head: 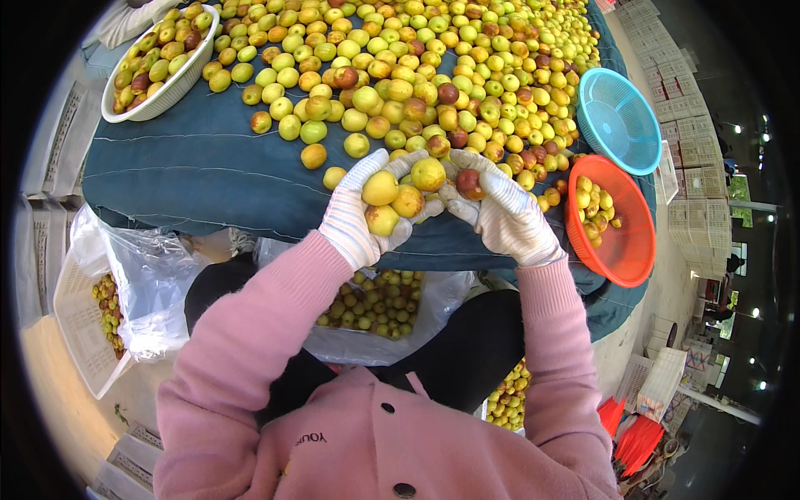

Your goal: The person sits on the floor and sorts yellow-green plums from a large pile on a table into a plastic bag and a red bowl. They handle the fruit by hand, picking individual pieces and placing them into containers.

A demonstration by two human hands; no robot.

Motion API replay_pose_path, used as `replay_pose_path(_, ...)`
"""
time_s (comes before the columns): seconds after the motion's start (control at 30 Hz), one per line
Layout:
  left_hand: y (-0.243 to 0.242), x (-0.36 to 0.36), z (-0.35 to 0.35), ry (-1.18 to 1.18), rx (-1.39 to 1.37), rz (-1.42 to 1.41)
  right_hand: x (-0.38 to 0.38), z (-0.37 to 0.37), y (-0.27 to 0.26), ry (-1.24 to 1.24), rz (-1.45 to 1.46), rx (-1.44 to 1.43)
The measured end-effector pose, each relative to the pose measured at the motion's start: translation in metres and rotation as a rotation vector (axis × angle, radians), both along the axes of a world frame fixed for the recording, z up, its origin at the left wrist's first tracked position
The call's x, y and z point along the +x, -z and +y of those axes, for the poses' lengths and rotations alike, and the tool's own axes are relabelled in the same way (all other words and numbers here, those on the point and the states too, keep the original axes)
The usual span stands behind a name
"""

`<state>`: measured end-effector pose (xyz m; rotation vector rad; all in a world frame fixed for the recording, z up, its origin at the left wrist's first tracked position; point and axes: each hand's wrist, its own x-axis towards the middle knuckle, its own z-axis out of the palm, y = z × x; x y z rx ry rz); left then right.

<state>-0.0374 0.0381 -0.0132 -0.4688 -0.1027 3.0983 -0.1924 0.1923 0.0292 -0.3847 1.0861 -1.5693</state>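
Both hands wear white gloves with thin stripes and are held over the near edge of a blue padded cloth [206, 169]. My left hand [362, 215] cups several yellow-green jujubes [382, 188], some blotched with brown. In my right hand [503, 212], a reddish-brown jujube [470, 184] rests between thumb and fingers. The fingertips of the two hands nearly meet, with a yellow jujube [429, 174] between them at the left hand's fingers. Just beyond my hands, a wide spread of loose jujubes [400, 90] covers the cloth, yellow, green and a few dark red.
A white basket [209, 53] full of jujubes stands at the far left, near another person's sleeve [134, 22]. To the right are a blue basket [619, 122] and an orange basket [631, 237] with some jujubes. Below the cloth, a plastic-lined crate [437, 312] holds jujubes between my knees.
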Motion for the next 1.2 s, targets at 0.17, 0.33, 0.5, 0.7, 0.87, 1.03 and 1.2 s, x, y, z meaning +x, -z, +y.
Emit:
replay_pose_path(0.17,-0.003,0.006,-0.002,0.036,-0.045,0.064,-0.001,0.007,-0.011,0.088,0.077,0.052)
replay_pose_path(0.33,0.002,0.014,-0.003,0.053,-0.039,0.058,0.006,-0.016,-0.053,0.159,0.505,0.208)
replay_pose_path(0.5,-0.001,0.023,0.008,0.101,-0.310,-0.220,0.057,-0.113,-0.118,-0.331,0.932,0.424)
replay_pose_path(0.7,0.000,0.030,-0.001,0.076,-0.304,-0.235,0.213,-0.239,-0.143,-0.892,0.966,-0.128)
replay_pose_path(0.87,-0.005,0.033,-0.014,0.026,-0.254,-0.158,0.196,-0.240,-0.143,-0.684,1.231,-0.264)
replay_pose_path(1.03,-0.012,0.033,-0.018,-0.095,-0.197,-0.155,0.099,-0.148,-0.086,-0.360,1.658,0.075)
replay_pose_path(1.2,-0.010,0.033,-0.007,-0.031,-0.171,-0.350,0.066,-0.074,-0.052,-0.497,1.684,0.050)
